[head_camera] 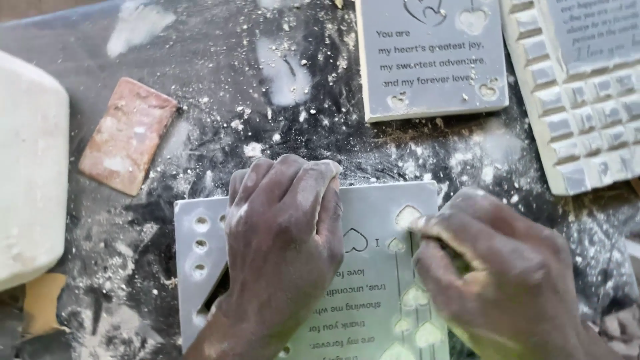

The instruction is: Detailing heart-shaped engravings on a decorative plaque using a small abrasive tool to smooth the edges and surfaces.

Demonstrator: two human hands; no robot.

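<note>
A pale grey clay plaque (377,273) lies flat in front of me, with stamped lettering, small round holes at its left and heart-shaped cutouts at its right. My left hand (283,240), dusted with clay, presses flat on the plaque's middle and holds it down. My right hand (497,273) grips a small tool (443,243), its tip at a heart cutout near the plaque's upper right.
A reddish brick-like block (127,135) lies at the left. A large white block (30,170) fills the far left edge. Two more grey lettered plaques sit at the back: one (433,57) in the middle, one with a gridded frame (580,93) at right. Clay crumbs cover the dark worktop (267,87).
</note>
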